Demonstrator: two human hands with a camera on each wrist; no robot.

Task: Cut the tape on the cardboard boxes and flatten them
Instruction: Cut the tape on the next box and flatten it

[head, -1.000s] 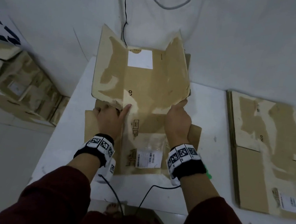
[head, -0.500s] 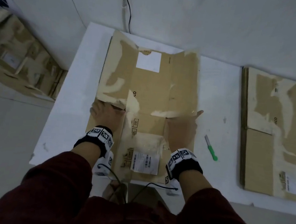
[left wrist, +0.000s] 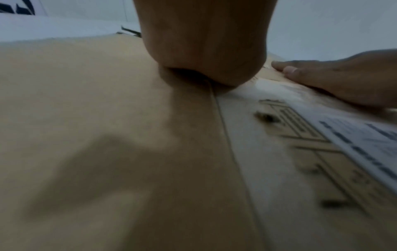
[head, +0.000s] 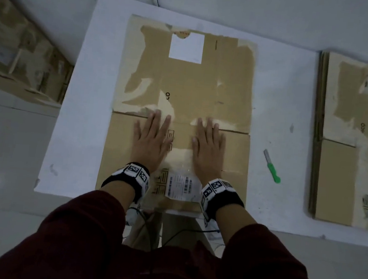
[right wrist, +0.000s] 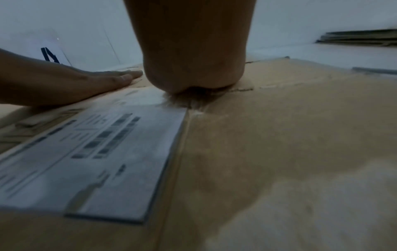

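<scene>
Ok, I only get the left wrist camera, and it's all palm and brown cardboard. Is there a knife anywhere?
Observer: Yes. A green-handled knife lies on the white table, right of the box. No hand touches it.
Operator: Is the whole box flat?
Observer: In the head view it is. The far flaps lie down on the table, and the left hand and right hand press near its middle crease.
Operator: Are there more boxes?
Observer: A stack of flattened boxes sits at the table's right end.
Operator: Any on the floor?
Observer: A pile of cardboard boxes lies left of the table.
</scene>
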